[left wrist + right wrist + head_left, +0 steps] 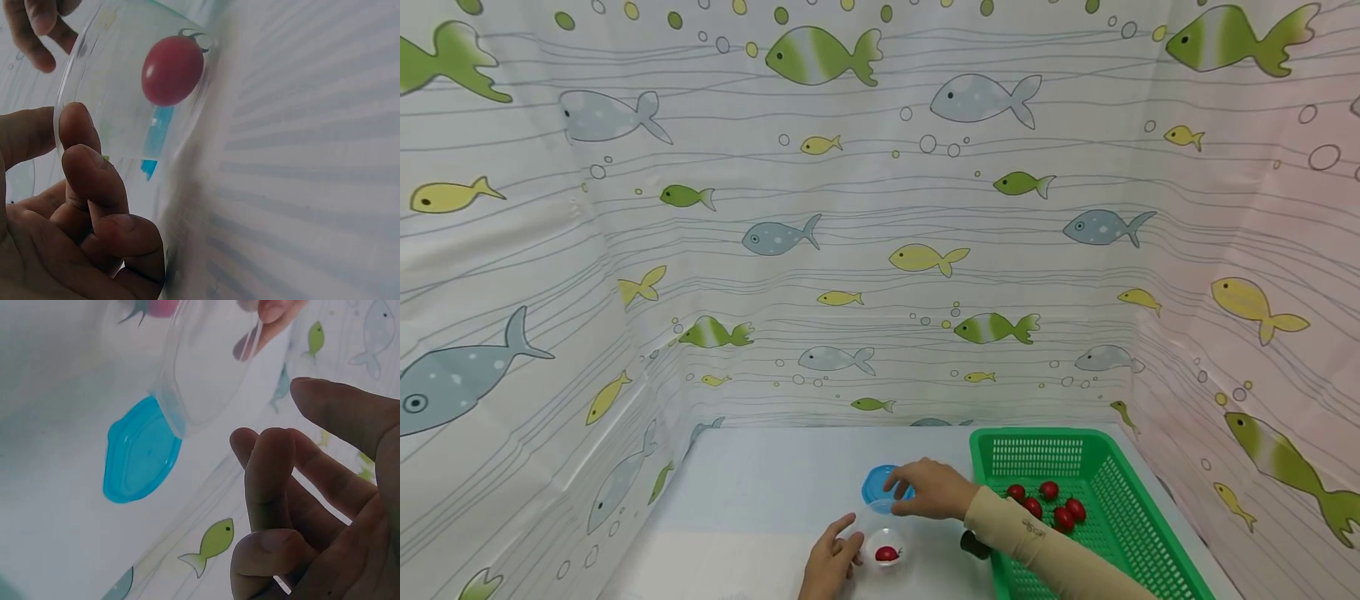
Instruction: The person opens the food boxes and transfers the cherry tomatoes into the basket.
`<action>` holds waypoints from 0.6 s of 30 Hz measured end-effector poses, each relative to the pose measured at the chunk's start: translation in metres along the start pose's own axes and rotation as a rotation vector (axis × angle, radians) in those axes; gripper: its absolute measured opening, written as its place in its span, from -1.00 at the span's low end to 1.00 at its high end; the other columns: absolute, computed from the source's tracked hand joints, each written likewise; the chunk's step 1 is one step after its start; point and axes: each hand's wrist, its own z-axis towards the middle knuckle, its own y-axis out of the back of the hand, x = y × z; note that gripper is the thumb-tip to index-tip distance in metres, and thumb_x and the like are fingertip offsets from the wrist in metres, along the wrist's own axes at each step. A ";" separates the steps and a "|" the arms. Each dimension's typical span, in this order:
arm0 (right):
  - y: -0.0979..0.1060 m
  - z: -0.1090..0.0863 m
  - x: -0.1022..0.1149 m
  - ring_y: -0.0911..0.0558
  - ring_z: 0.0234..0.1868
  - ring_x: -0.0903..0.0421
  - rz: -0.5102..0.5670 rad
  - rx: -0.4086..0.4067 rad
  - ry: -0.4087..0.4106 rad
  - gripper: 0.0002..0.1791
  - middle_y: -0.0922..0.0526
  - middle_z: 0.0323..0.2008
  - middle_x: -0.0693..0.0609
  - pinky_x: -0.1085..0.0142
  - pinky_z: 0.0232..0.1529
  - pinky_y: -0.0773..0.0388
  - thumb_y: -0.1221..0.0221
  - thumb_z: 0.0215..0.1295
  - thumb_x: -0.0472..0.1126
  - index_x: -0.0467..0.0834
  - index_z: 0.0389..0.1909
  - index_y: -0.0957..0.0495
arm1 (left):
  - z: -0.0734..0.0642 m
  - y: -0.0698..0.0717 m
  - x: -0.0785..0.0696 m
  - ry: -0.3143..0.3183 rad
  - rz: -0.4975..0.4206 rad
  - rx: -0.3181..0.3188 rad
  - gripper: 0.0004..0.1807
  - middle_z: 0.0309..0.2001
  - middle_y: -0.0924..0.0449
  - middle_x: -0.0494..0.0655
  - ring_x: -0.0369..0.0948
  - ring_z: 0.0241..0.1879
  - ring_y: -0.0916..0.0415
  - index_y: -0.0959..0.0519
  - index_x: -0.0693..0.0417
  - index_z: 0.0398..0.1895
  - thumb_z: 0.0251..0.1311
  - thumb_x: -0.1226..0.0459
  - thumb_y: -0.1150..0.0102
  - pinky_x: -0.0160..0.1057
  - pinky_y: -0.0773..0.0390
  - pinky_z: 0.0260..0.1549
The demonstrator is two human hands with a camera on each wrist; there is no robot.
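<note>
A clear plastic container [881, 537] stands open on the white table with one red cherry tomato [173, 70] inside. My left hand [832, 557] holds the container at its near left rim, thumb on one side of the wall and fingertips against the other. Just beyond the container lies a blue lid [142, 453], flat on the table. Above this lid hovers my right hand [931, 489], its fingers loosely bent, the thumb apart and nothing between them. It partly covers the lid in the head view.
A green slotted basket [1120, 533] at the right holds several red cherry tomatoes [1063, 518]. My right sleeve [1033, 542] crosses over its left side. A dark object [975, 544] shows below that sleeve. Fish-patterned sheeting [880, 333] walls the table on three sides.
</note>
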 end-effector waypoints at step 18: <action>-0.036 0.013 0.016 -0.62 -0.30 0.34 -0.079 0.170 -0.051 -0.77 -0.73 -0.32 0.23 0.25 -0.20 -0.60 -0.47 0.16 -0.13 0.06 -0.14 -0.76 | 0.000 0.003 0.003 -0.036 -0.018 0.019 -0.29 -0.54 -0.57 -0.14 -0.20 -0.55 -0.43 -0.35 0.39 0.38 0.42 0.01 -0.18 -0.21 -0.44 -0.47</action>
